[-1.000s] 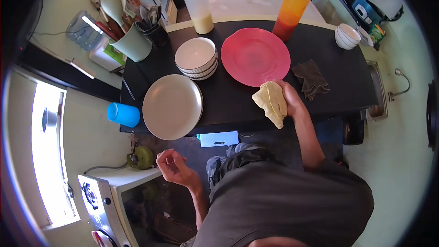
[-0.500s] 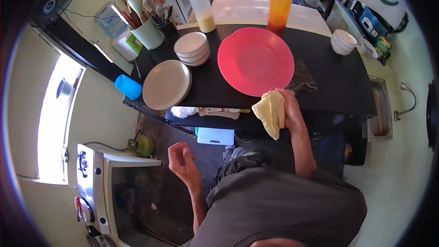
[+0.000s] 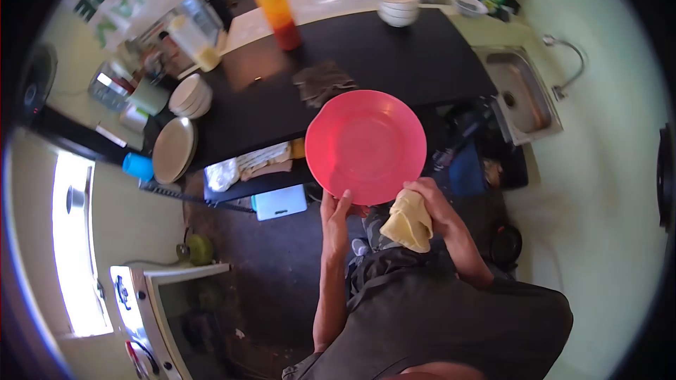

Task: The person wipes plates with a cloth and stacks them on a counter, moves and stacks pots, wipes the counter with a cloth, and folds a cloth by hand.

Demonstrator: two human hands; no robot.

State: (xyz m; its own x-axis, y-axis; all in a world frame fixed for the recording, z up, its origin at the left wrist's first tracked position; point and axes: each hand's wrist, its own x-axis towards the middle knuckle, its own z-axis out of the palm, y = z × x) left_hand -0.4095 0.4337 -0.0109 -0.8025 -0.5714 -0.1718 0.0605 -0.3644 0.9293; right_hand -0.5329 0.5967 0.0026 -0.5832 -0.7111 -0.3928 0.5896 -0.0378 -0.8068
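A round pink basin (image 3: pixel 366 146) is held up in front of my body, off the black table. My left hand (image 3: pixel 337 217) grips its near-left rim, thumb on top and the other fingers underneath. A folded yellow cloth (image 3: pixel 409 224) hangs from my right hand (image 3: pixel 431 203), whose closed fingers are at the basin's near-right rim. Whether those fingers also hold the rim I cannot tell. Just beyond the basin, a crumpled dark cloth (image 3: pixel 324 83) lies on the table.
The black table (image 3: pixel 394 56) carries an orange squeeze bottle (image 3: pixel 277 14), a pale squeeze bottle (image 3: pixel 195 43), stacked bowls (image 3: pixel 191 96), beige plates (image 3: pixel 174 151), a blue cup (image 3: pixel 137 166) and white bowls (image 3: pixel 399 9). At right is a sink (image 3: pixel 521 95); at lower left, a stove (image 3: pixel 134 309).
The pink basin has left the table and come toward my body. My left hand has risen and taken its rim. The yellow cloth stays in my right hand. My view has turned right.
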